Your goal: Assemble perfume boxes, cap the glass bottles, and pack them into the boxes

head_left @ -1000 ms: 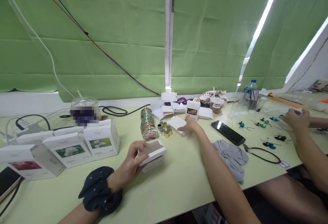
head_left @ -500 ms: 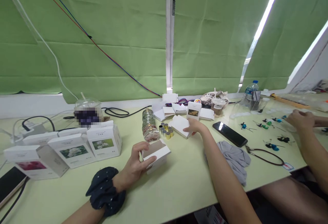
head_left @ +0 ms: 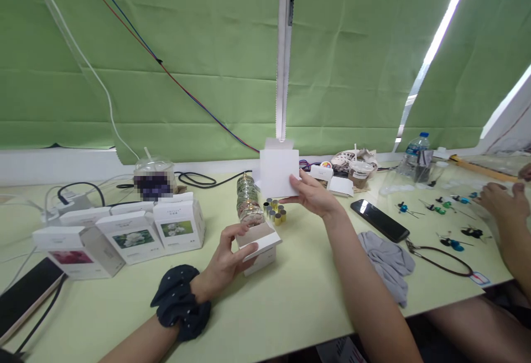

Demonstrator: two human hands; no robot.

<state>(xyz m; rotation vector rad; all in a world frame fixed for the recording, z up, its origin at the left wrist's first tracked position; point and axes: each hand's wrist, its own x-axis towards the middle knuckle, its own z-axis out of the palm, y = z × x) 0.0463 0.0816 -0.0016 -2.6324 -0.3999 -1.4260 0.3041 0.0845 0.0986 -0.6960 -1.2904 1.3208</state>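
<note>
Two white boxes are in hand; the left hand [head_left: 222,260] grips the near, open-topped box [head_left: 265,259] between thumb and fingers, its contents hidden; the right hand [head_left: 316,197] pinches the blank box [head_left: 279,172] by its right side, upright, farther off and slightly right; glass jars [head_left: 248,197] run near-to-far beyond the open one, small cylinders [head_left: 277,219] just right of them.
</note>
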